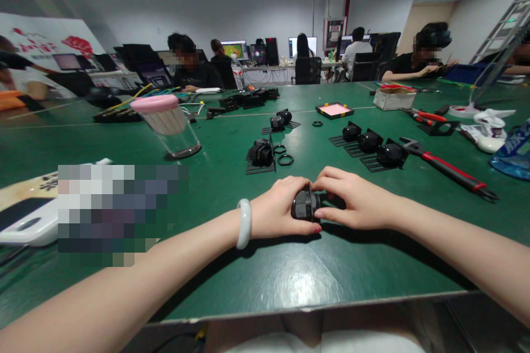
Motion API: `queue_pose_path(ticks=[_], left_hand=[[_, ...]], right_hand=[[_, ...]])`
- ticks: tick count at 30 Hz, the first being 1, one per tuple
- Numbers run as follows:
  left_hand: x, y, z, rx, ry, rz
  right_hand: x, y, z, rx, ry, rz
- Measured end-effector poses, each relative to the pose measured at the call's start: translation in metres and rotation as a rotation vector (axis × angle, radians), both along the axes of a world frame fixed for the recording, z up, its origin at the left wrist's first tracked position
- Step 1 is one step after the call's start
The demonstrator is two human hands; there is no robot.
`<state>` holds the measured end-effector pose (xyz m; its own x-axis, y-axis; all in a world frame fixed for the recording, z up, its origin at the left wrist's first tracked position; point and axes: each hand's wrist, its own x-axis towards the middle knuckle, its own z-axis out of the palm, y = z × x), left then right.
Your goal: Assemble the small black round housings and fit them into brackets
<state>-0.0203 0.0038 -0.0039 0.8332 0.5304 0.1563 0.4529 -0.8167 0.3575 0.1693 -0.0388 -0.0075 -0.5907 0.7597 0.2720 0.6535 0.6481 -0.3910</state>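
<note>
Low over the green table, my left hand point(284, 207) is wrapped round a black plastic cable gland point(302, 205), its ribbed body showing between thumb and fingers. From the other side, my right hand point(351, 198) closes its thumb and fingers on the gland's far end; a dark plate-like part shows behind those fingers, mostly hidden. Just beyond lies another gland on a slotted black plate point(260, 154), beside two loose black ring nuts, the nearer one point(285, 160) larger in view. Several more glands on slotted plates point(368, 142) form a row to the right.
An adjustable wrench point(451, 171) with red-black handle lies at right, pliers point(430, 117) and a white box point(395, 99) behind it. A pink-lidded glass cup point(176, 135) stands left. A blue-labelled bottle point(513, 151) is far right. Co-workers sit across the table.
</note>
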Motion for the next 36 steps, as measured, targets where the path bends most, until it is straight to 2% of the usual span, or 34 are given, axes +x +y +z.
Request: queue_pose_path(ticks=[36], left_hand=[[0.0002,-0.0008,0.0017,-0.005,0.011,0.006]], right_hand=[[0.0009,0.0002,0.0006,0.013,0.009,0.024]])
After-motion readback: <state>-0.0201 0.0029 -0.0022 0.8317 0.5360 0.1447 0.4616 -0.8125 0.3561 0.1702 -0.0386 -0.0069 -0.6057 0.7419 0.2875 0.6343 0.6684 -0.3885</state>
